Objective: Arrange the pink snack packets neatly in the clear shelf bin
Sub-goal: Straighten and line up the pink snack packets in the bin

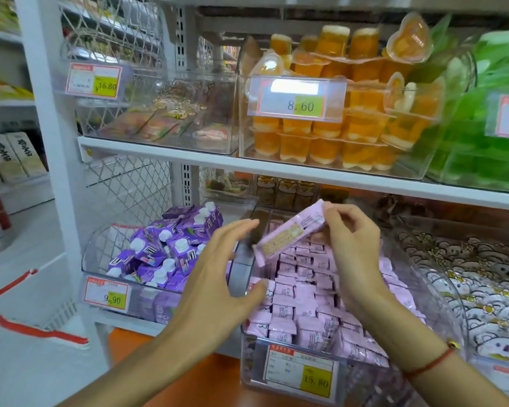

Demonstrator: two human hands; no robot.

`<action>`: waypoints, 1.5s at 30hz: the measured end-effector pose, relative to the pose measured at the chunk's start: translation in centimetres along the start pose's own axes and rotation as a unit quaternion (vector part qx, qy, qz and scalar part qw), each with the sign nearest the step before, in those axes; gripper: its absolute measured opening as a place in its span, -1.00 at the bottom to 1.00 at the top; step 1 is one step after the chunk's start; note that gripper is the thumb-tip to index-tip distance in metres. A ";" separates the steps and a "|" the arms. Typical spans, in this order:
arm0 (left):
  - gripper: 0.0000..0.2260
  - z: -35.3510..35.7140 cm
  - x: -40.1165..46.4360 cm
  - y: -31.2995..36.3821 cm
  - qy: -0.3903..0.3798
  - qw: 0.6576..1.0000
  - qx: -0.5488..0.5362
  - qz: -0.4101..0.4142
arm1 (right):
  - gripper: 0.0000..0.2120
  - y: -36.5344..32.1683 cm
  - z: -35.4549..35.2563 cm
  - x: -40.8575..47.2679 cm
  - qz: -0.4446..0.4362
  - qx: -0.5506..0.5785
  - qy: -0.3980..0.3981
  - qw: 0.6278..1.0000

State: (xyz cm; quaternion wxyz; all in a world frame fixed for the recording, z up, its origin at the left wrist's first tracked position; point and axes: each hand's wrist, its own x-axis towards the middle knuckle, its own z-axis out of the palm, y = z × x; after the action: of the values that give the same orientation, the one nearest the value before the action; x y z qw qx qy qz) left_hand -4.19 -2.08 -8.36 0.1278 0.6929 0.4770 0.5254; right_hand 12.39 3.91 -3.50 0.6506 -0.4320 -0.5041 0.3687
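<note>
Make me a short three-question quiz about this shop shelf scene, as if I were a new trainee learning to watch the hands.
1. True or false: the right hand pinches a pink snack packet above the clear shelf bin.
2. What does the left hand hold?
A) a purple carton
B) nothing
C) a price tag
3. Fill in: the yellow price label on the front of that bin reads ____.

Key:
1. True; the packet is lifted, tilted, over the packets lying in the bin.
2. B; its fingers are spread, reaching toward the packet.
3. 15.80
</note>
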 end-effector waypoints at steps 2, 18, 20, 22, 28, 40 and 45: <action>-0.38 0.0 0.0 0.4 -0.007 0.999 0.012 0.042 | -0.82 -0.2 -0.4 -0.6 0.113 0.086 -0.042 0.989; -0.56 0.6 2.1 1.5 -0.040 0.867 -0.348 -0.355 | -0.77 0.2 -2.1 -1.7 -0.053 -0.128 -0.243 0.960; -0.52 0.4 2.3 1.6 -0.048 0.857 -0.368 -0.357 | -0.82 0.6 -2.2 -1.5 -0.045 -0.127 -0.226 0.965; -0.60 0.3 2.1 1.4 -0.055 0.878 -0.349 -0.322 | -0.82 0.8 -2.2 -1.3 -0.059 -0.145 -0.220 0.963; -0.77 0.2 1.5 1.5 -0.011 0.969 -0.216 -0.121 | -0.73 0.7 -1.7 -1.0 -0.157 -0.264 -0.294 0.905; -0.65 0.2 1.0 -1.8 -0.020 0.984 -0.088 -0.155 | -0.79 2.1 -0.1 0.0 -0.011 -0.091 -0.196 0.976; -0.83 0.9 0.5 -1.9 -0.080 0.972 -0.130 -0.178 | -0.68 4.7 0.7 -0.2 0.109 -0.103 -0.172 0.974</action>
State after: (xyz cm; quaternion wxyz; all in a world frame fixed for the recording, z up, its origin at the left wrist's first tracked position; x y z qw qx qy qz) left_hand -4.43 -0.40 -9.75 0.3461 0.6142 0.5086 0.4943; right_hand 11.43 5.54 -7.87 0.4617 -0.4791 -0.5937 0.4526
